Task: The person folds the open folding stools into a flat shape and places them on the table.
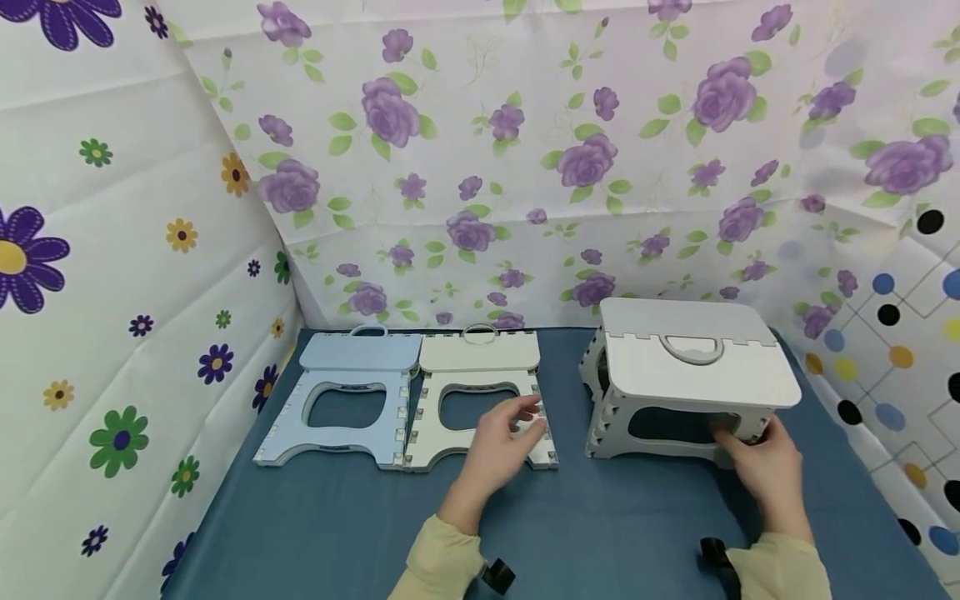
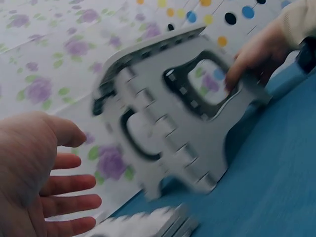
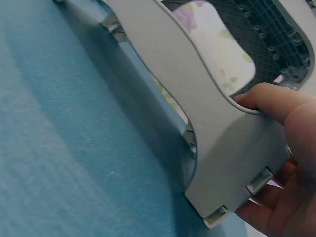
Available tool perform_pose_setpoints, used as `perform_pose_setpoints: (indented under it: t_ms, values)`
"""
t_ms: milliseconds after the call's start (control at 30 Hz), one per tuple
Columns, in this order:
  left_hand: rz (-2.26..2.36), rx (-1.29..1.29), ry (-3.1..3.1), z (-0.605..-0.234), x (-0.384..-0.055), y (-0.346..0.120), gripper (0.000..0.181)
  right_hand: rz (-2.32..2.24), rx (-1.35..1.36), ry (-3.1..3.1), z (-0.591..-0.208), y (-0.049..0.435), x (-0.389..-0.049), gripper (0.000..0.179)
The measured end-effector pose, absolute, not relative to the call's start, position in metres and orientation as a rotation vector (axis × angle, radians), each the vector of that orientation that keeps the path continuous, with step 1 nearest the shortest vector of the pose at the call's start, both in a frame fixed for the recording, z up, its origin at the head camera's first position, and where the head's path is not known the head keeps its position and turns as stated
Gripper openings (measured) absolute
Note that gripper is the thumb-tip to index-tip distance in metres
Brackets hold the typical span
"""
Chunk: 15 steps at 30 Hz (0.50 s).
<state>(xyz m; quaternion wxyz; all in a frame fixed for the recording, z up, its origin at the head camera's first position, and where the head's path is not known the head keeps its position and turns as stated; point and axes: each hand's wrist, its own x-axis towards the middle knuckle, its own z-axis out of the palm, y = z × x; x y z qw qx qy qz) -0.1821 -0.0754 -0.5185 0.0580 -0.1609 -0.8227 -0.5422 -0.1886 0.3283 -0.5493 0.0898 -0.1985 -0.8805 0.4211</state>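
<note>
An unfolded grey-white folding stool (image 1: 693,367) stands at the right of the table, its handle on top. My right hand (image 1: 768,475) grips the stool's front right leg; in the right wrist view the thumb hooks into the oval opening while the fingers curl behind the leg panel (image 3: 222,143). My left hand (image 1: 501,442) is raised over the right side of a flat, folded cream stool (image 1: 480,354). In the left wrist view that hand's fingers (image 2: 74,205) are spread, holding nothing. Left of the cream stool lies a folded light blue stool (image 1: 360,354).
A blue cloth (image 1: 322,533) covers the table. Floral sheeting (image 1: 465,158) hangs along the back, with a daisy-patterned sheet (image 1: 135,275) at the left and a dotted one (image 1: 900,358) at the right. The two folded stools lie side by side.
</note>
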Motion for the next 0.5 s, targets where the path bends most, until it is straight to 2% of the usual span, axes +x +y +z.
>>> perform_pose_setpoints:
  t_ms: [367, 500]
  values:
    - [-1.658, -0.536, -2.596, -0.523, -0.178, -0.019, 0.057, 1.330, -0.508, -2.686, -0.545, 0.330, -0.195, 0.086]
    - [-1.632, -0.548, -2.645, -0.532, -0.176, -0.008, 0.062, 1.354, -0.454, -2.719, -0.546, 0.330, -0.196, 0.093]
